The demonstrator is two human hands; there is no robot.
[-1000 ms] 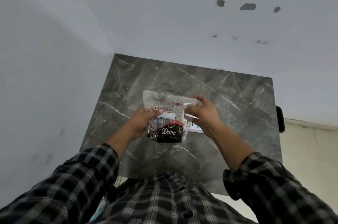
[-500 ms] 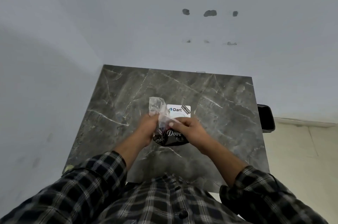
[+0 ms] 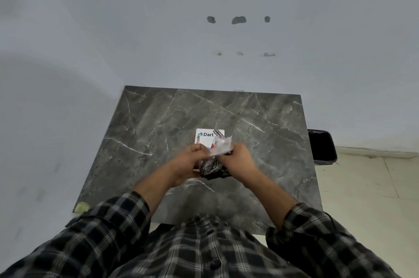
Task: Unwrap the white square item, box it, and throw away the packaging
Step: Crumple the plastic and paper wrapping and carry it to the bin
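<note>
A clear plastic bag (image 3: 221, 147) with a dark Dove packet (image 3: 212, 167) inside it is held between both hands above the grey marble table (image 3: 158, 123). My left hand (image 3: 189, 159) grips the bag's left side and my right hand (image 3: 240, 159) pinches its crumpled top. Just behind the hands, a white square box (image 3: 205, 136) printed "Dart" lies flat on the table, its near edge hidden by the bag. The white square item itself cannot be made out.
A black bin (image 3: 322, 146) stands on the floor off the table's right edge. Grey walls close in behind and to the left of the table. A small yellowish scrap (image 3: 82, 207) sits at the table's near left corner.
The bag was spread flat between both hands; it is now bunched and crumpled, its top shifted to the right. The white box behind it has come into view.
</note>
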